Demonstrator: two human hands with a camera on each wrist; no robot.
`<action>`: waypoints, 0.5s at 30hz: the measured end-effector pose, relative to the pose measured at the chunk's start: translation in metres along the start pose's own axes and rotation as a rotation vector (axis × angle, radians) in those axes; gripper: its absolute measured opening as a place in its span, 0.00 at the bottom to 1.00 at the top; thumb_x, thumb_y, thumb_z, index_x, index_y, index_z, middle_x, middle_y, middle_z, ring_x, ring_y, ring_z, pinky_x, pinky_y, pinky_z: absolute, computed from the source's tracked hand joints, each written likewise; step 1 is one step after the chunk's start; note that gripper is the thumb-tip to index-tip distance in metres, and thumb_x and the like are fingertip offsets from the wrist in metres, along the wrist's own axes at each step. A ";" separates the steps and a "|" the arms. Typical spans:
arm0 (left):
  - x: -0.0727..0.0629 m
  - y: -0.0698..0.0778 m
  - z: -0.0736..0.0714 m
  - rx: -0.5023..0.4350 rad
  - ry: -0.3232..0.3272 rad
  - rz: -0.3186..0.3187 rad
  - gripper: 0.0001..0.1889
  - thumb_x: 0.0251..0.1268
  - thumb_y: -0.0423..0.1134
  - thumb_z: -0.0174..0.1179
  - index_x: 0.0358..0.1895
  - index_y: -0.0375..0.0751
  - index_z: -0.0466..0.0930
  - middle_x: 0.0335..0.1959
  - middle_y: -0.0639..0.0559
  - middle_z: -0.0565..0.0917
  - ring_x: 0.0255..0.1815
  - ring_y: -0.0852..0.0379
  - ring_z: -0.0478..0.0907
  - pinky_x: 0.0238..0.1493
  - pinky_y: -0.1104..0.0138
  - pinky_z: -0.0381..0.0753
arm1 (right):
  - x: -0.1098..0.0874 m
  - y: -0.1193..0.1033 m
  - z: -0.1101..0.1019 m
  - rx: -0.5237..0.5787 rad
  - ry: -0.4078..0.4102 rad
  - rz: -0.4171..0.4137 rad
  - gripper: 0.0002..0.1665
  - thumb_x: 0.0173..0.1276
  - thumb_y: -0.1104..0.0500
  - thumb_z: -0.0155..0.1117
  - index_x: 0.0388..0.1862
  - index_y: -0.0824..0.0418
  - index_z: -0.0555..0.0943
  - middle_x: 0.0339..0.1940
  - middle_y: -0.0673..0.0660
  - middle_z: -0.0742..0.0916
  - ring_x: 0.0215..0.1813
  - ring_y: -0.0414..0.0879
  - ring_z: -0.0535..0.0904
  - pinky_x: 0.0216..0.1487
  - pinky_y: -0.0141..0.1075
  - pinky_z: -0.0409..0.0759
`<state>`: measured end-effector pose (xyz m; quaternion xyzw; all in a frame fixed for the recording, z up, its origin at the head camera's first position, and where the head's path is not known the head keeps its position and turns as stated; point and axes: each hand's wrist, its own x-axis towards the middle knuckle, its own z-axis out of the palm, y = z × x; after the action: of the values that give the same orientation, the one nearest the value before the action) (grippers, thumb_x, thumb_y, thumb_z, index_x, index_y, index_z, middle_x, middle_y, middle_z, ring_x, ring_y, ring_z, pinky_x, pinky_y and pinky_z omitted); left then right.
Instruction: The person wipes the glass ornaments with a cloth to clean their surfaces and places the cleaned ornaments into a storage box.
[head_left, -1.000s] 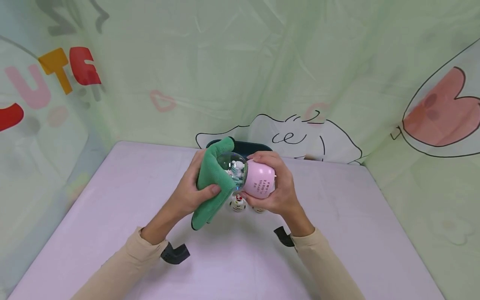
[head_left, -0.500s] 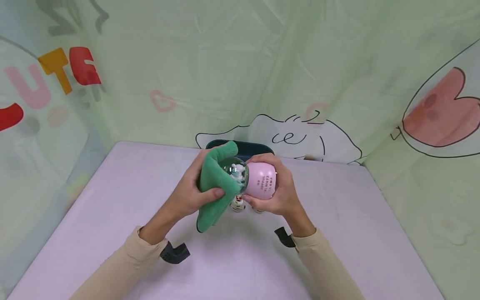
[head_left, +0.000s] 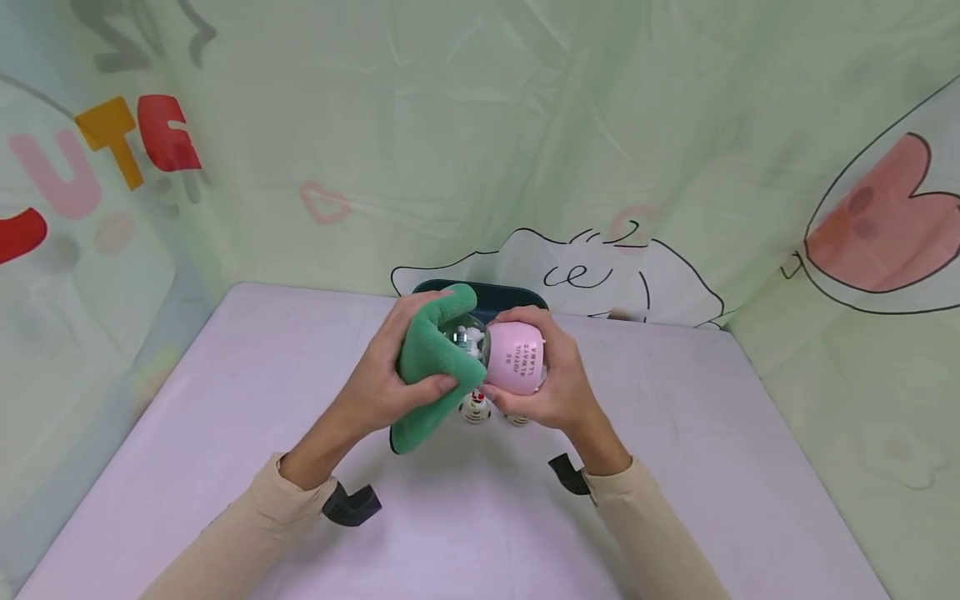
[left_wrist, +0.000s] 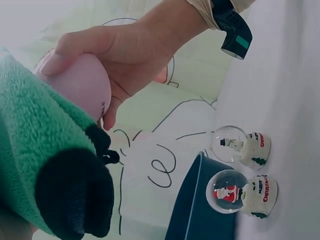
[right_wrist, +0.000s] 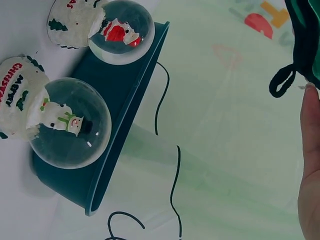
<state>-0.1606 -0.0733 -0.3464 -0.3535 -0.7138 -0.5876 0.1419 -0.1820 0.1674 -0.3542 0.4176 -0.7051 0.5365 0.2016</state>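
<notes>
Above the middle of the table, my right hand grips the pink base of a snow globe, which lies on its side with its clear dome pointing left. Lettering runs across the base. My left hand holds a green plush cloth with dark edging, its thumb on the near side, and the cloth wraps round the dome's left part. In the left wrist view the cloth covers the dome, and the pink base shows beyond it. A dark loop hangs from the cloth's edge.
Two Christmas snow globes stand on the table below my hands: one with a Santa, one with a snowman. Behind them is a dark teal bin by the back curtain. Printed curtains enclose the table's back and sides.
The cloth has shifted right and further over the dome, hiding more of it. The snow globe moved slightly down and right, then back left. Both hands keep their hold.
</notes>
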 end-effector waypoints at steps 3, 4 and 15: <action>0.001 0.000 0.001 0.017 0.007 -0.019 0.42 0.60 0.65 0.67 0.75 0.53 0.65 0.70 0.53 0.69 0.61 0.51 0.72 0.57 0.52 0.75 | 0.001 0.000 0.001 -0.066 0.006 -0.061 0.41 0.57 0.46 0.77 0.59 0.71 0.73 0.50 0.62 0.83 0.46 0.50 0.81 0.37 0.33 0.83; 0.001 0.000 0.001 0.022 0.008 -0.025 0.41 0.61 0.63 0.67 0.75 0.53 0.65 0.69 0.53 0.69 0.60 0.52 0.72 0.57 0.52 0.75 | 0.002 0.000 0.001 -0.094 0.006 -0.082 0.41 0.57 0.44 0.77 0.58 0.71 0.73 0.50 0.62 0.83 0.47 0.50 0.80 0.38 0.32 0.83; 0.001 -0.003 -0.001 0.065 0.004 -0.033 0.37 0.62 0.57 0.68 0.74 0.53 0.67 0.68 0.53 0.70 0.59 0.53 0.72 0.55 0.53 0.76 | 0.004 0.001 0.000 -0.317 -0.018 -0.302 0.38 0.59 0.44 0.74 0.54 0.71 0.74 0.51 0.65 0.82 0.53 0.56 0.81 0.54 0.35 0.83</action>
<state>-0.1636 -0.0736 -0.3479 -0.3356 -0.7381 -0.5671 0.1449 -0.1852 0.1663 -0.3517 0.4865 -0.7118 0.3790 0.3363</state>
